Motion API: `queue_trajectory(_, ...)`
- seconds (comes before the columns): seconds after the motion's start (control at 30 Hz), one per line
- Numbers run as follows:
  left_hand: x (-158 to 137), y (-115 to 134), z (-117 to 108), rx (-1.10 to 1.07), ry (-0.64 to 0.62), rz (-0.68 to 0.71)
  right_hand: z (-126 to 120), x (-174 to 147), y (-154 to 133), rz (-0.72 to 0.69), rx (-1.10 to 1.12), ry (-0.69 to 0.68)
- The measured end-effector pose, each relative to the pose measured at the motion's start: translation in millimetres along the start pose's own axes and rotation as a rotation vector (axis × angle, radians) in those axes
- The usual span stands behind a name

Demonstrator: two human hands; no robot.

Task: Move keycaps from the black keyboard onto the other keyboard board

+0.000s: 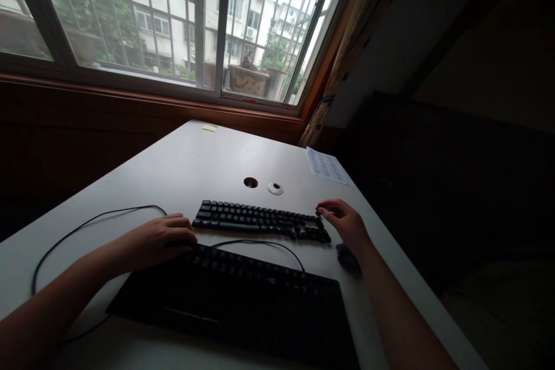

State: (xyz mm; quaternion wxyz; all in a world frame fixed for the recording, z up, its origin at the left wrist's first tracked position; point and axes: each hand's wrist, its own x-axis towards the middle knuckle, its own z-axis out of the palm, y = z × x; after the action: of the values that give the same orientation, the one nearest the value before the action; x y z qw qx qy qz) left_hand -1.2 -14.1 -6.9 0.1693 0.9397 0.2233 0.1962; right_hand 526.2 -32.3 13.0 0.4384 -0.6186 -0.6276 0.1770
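Observation:
A long black keyboard point(243, 306) lies nearest me on the white table, a row of key spots showing along its far edge. My left hand point(167, 237) is at its far left corner, fingers bent and thumb close to them, gripping that corner; the fingertips are partly in shadow. Beyond it, black keycaps point(255, 217) are laid out in keyboard rows, with gaps toward the right end. My right hand point(340, 219) is at the right end of these rows, thumb and index finger pinched on a small dark keycap point(319, 208).
A dark purple cloth-like bundle point(348, 258) lies under my right wrist. A black cable point(87, 222) loops on the left. Farther back are a round hole point(250, 182), a white ring-shaped cover point(275, 188), a printed sheet point(328, 166) and a yellow note point(210, 127). A barred window point(173, 23) rises behind.

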Motion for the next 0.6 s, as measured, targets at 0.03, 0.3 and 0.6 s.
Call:
queue_trajectory(0.03, -0.3, -1.0, 0.3, -0.001, 0.001, -0.001, -0.9, -10.2, -3.9, 0.002, 0.023, 0.004)
queue_trajectory(0.3, -1.3, -3.0, 0.2, -0.009, -0.019, -0.023, -12.2, -99.5, -22.0, 0.066, 0.095, 0.02)
queue_trajectory(0.6, -0.8, -2.8, 0.5, -0.013, 0.002, -0.012, -12.4, -171.3, -3.5, 0.314, 0.146, 0.076)
